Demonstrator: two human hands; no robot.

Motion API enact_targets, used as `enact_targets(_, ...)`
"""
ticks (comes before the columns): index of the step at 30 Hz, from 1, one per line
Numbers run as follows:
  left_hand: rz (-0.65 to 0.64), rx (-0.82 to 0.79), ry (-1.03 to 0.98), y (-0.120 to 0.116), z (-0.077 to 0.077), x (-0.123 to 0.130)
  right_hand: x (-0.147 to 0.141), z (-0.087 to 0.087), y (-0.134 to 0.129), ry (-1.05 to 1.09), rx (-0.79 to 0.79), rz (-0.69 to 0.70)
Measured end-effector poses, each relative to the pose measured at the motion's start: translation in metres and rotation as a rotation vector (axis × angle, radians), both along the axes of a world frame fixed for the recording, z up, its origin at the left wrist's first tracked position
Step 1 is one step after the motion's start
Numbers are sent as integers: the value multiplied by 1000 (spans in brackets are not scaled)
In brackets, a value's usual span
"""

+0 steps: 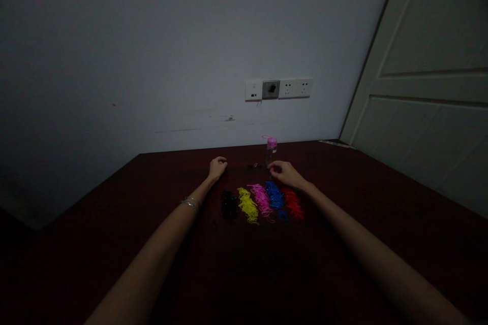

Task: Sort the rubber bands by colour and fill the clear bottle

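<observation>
Five heaps at centre frame on the desk (95,223), separated by colour: black (229,205), yellow (248,206), pink (262,199), blue (274,195) and red rubber bands (293,204), the last four slanting lower right. Loose bands (255,165) lie outside. Bottle (271,150) upright, lid up. My left hand (218,167) is curled, my right hand (284,171) half-closed; I cannot tell whether either pinches anything.

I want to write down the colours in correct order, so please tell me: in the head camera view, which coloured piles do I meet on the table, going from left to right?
Black pile → yellow pile → pink pile → blue pile → red pile.
</observation>
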State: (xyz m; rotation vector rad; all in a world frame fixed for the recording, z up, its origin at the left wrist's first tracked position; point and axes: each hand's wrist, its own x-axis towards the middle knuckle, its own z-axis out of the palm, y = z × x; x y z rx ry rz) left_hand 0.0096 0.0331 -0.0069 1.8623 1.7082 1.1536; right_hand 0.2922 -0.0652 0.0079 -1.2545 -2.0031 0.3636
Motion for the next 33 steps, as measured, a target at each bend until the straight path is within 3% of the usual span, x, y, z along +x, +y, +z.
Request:
enact_targets(6,-7,-3,-25,1,-3,-1,-34,6,24,-237,69,56)
enact_targets(12,-7,-5,1,-1,-3,-1,-53,5,48,-352,-18,24)
enact_targets(20,-6,-15,1,-3,-2,1,-67,9,48,-528,-28,-59)
enact_targets(33,-21,-17,-40,-6,-2,1,-67,10,49,-513,-28,-66)
